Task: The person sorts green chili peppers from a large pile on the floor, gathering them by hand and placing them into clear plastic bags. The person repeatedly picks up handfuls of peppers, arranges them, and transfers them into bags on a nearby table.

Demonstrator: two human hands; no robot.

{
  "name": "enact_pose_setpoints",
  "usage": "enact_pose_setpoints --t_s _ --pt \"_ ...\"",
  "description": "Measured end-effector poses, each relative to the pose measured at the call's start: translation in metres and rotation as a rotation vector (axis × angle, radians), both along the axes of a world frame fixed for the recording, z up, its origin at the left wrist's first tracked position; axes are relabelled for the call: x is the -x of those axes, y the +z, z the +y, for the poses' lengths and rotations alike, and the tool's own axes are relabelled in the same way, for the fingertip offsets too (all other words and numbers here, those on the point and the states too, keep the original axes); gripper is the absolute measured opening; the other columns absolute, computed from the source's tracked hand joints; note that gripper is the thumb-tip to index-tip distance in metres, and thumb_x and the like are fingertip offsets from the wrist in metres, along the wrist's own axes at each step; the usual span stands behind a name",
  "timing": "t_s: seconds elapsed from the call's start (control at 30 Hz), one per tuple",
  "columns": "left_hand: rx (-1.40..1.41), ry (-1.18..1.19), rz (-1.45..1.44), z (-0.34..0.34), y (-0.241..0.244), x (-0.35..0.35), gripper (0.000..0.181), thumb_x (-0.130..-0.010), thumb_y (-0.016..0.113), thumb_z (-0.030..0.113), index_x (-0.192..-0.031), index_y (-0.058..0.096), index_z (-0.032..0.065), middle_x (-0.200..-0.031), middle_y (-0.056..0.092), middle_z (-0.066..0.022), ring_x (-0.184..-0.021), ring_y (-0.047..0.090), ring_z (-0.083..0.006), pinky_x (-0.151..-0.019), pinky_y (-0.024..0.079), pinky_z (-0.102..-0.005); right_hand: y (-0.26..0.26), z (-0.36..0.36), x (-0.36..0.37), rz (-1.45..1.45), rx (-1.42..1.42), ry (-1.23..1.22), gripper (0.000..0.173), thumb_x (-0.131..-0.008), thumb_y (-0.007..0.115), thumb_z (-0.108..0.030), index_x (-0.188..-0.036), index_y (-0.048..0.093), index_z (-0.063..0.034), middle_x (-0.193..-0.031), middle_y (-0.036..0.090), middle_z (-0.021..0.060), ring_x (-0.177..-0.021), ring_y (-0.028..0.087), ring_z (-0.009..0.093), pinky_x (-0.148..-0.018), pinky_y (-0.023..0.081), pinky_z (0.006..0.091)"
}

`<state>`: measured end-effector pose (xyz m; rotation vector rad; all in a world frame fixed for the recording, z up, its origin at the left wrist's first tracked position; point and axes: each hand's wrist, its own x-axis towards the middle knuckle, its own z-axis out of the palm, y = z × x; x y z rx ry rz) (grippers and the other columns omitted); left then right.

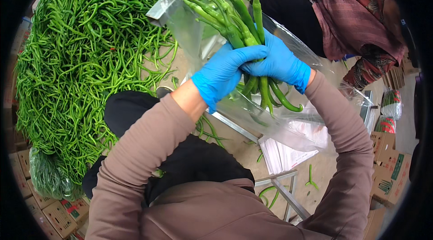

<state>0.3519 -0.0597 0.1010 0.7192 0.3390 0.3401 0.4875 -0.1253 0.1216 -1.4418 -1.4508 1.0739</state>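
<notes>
My left hand [225, 70] and my right hand [277, 58], both in blue gloves, close together around one bunch of long green chili peppers [233, 26]. Most of the peppers stick out above my hands, and some curved ends hang below them. The hands touch or overlap at the middle of the bunch. Behind and below them a clear plastic bag [287, 131] is spread over a metal frame [233, 126]. A stack of printed paper sheets [284, 152] lies under the bag's lower edge.
A huge heap of green chili peppers [84, 47] covers the left side. Another person [355, 26] in a reddish top is at the upper right. Cardboard boxes [389, 169] stand at the right, with others [59, 218] at the lower left beside a plastic bag of peppers [50, 175].
</notes>
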Motion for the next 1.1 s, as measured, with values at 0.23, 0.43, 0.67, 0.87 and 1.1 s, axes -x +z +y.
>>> enact_pose_setpoints --t_s 0.23,0.43,0.67,0.87,1.1 --pt "0.057 0.019 0.056 0.001 -0.017 -0.003 0.032 -0.079 0.058 0.006 -0.111 0.053 0.0005 -0.102 0.059 -0.009 -0.091 0.059 -0.0171 -0.08 0.048 -0.0286 -0.03 -0.005 0.0 0.021 0.007 -0.048 0.083 -0.065 0.071 -0.016 -0.134 0.026 -0.004 -0.11 0.054 0.0131 -0.094 0.055 0.017 -0.082 0.046 0.0302" --pt "0.145 0.133 0.039 0.001 -0.026 0.001 0.029 -0.08 0.055 0.004 -0.108 0.054 -0.0001 -0.102 0.059 -0.0099 -0.09 0.059 -0.0187 -0.077 0.05 -0.0301 -0.035 0.004 -0.002 -0.377 -0.085 -0.03 0.099 -0.062 0.073 -0.033 -0.137 0.017 -0.0024 -0.122 0.045 0.0228 -0.109 0.049 0.034 -0.092 0.041 0.0357" --pt "-0.559 -0.19 0.323 0.0 -0.011 0.015 0.038 -0.08 0.06 0.02 -0.11 0.05 -0.0012 -0.108 0.057 -0.0121 -0.098 0.057 -0.0207 -0.079 0.046 -0.0306 -0.048 -0.007 0.0 -0.222 0.083 -0.066 0.076 -0.064 0.073 -0.028 -0.126 0.036 -0.003 -0.107 0.056 0.0164 -0.096 0.056 0.023 -0.084 0.044 0.0335" --pt "-1.751 -0.735 0.643 -0.042 0.024 0.063 0.03 -0.08 0.055 0.034 -0.076 0.059 0.0049 -0.066 0.058 -0.0131 -0.062 0.056 -0.0335 -0.059 0.043 -0.0417 -0.071 -0.018 -0.014 -0.506 0.144 0.034 0.074 -0.061 0.069 -0.028 -0.124 0.038 -0.0075 -0.1 0.058 0.0208 -0.091 0.057 0.035 -0.079 0.046 0.0392" --pt "-1.846 -0.696 0.54 -0.048 0.019 0.075 0.031 -0.08 0.055 0.034 -0.067 0.056 0.006 -0.062 0.055 -0.0099 -0.059 0.054 -0.0299 -0.057 0.041 -0.0396 -0.09 -0.023 -0.028 -0.373 0.271 -0.02 0.077 -0.063 0.07 -0.02 -0.13 0.033 -0.0054 -0.113 0.053 0.0197 -0.102 0.054 0.03 -0.089 0.042 0.0349"
